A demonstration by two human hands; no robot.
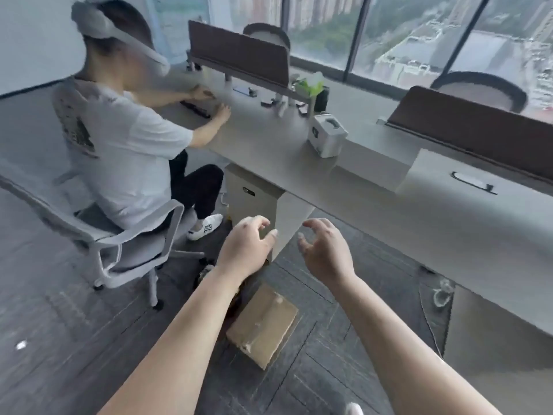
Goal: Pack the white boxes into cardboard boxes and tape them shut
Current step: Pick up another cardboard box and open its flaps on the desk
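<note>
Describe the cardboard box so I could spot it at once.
Start at the long grey desk. On the dark carpet before it, beneath the two outstretched forearms, lies the cardboard box. It is the only brown, closed parcel on the floor.

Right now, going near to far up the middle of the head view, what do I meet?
brown cardboard box on the floor → left hand and right hand, side by side, both empty → grey under-desk cabinet → white box with a handle on the long grey desk → green-and-white bundle by the brown desk divider → window.
</note>
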